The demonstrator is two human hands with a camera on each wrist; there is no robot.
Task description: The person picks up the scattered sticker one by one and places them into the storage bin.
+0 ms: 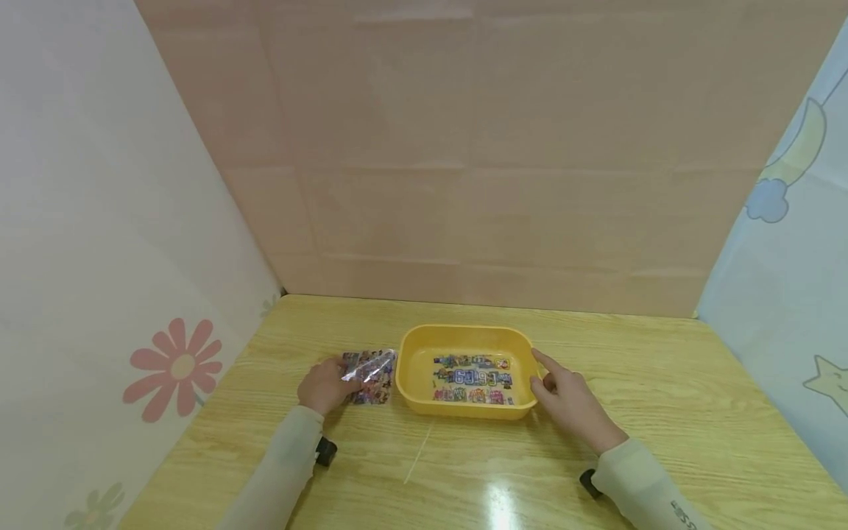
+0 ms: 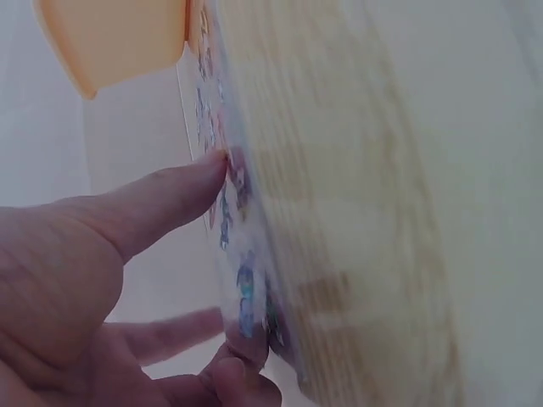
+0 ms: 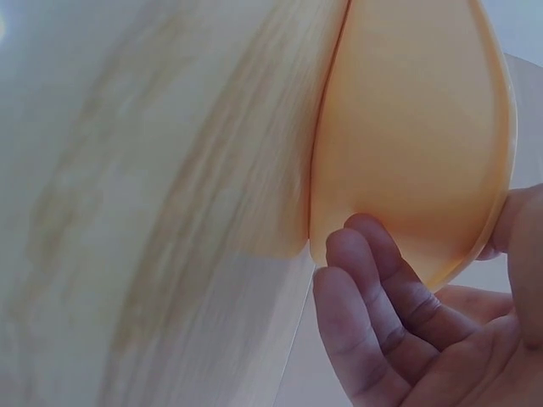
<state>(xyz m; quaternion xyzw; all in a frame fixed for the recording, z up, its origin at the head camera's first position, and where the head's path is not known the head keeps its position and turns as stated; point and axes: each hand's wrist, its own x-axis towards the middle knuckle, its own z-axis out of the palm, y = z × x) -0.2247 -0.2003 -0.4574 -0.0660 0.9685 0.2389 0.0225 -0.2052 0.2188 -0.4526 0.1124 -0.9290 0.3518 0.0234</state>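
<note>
A yellow plastic tray (image 1: 414, 403) sits on the table, with colourful printed stickers (image 1: 473, 377) lying flat on its floor. My right hand (image 1: 568, 401) grips the tray's right end, thumb over the rim and fingers against the outer wall (image 3: 407, 127). Left of the tray lies a shiny, clear sticker sheet (image 1: 377, 379) covered in small figures. My left hand (image 1: 324, 386) holds this sheet at its left side. In the left wrist view, the thumb (image 2: 182, 191) presses on its face while curled fingertips meet its edge.
The wood-grain table (image 1: 490, 471) ends at a plain tan back panel (image 1: 464, 184). Pale walls printed with a red flower (image 1: 182, 366) on the left and a moon (image 1: 798, 151) on the right enclose the sides.
</note>
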